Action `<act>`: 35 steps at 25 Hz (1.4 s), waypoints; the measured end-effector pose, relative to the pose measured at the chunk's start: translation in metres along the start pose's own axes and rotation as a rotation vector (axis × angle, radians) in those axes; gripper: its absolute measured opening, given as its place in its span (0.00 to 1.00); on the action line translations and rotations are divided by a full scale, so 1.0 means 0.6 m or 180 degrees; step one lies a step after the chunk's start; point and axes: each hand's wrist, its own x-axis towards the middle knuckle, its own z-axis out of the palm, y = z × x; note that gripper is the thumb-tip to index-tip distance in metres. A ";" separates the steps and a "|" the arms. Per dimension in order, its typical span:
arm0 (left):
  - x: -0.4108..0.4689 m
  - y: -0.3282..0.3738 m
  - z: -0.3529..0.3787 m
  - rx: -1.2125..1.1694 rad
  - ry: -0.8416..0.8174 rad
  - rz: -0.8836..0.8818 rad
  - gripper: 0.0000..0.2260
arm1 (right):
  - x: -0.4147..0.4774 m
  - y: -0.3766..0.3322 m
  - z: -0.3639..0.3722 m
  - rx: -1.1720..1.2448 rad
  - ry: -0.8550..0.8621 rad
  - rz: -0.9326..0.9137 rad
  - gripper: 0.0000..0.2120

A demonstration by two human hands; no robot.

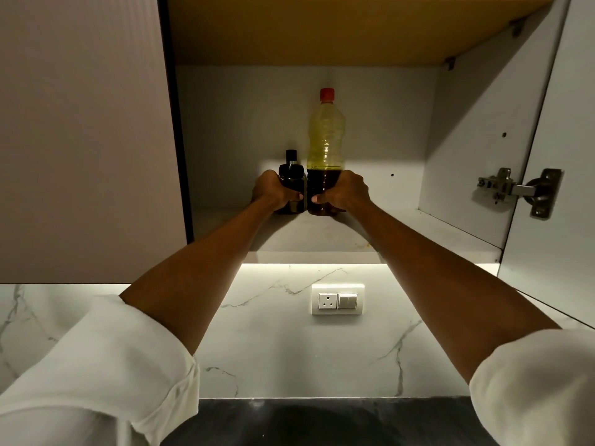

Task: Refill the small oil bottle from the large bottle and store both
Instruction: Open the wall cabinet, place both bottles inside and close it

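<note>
Both bottles stand side by side on the bottom shelf [370, 233] of an open wall cabinet, touching each other. The small oil bottle [291, 173] is dark with a black spout cap; my left hand [272, 191] is wrapped around its body. The large bottle [325, 140] is clear plastic with a red cap and yellow oil in it; its lower part looks dark. My right hand [344, 193] grips it low down, near its base. Both arms reach up and forward from white rolled sleeves.
The cabinet door [563, 156] hangs open at the right, its metal hinge [518, 189] jutting inward. A shut cabinet door [83, 140] is at the left. Below are a marble backsplash with a socket and switch [337, 300] and a dark countertop [322, 423].
</note>
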 end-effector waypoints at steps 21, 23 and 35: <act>-0.570 0.131 -0.002 -0.2458 -0.1823 0.1699 0.21 | -0.775 0.325 -0.206 0.2528 0.2602 0.1606 0.20; -0.629 0.165 0.032 -0.2286 -0.2076 0.2126 0.21 | -0.825 0.322 -0.260 0.2481 0.3125 0.1523 0.27; -0.863 0.322 0.094 -0.1611 -0.3107 0.3240 0.38 | -0.977 0.199 -0.458 0.2389 0.4012 0.0854 0.35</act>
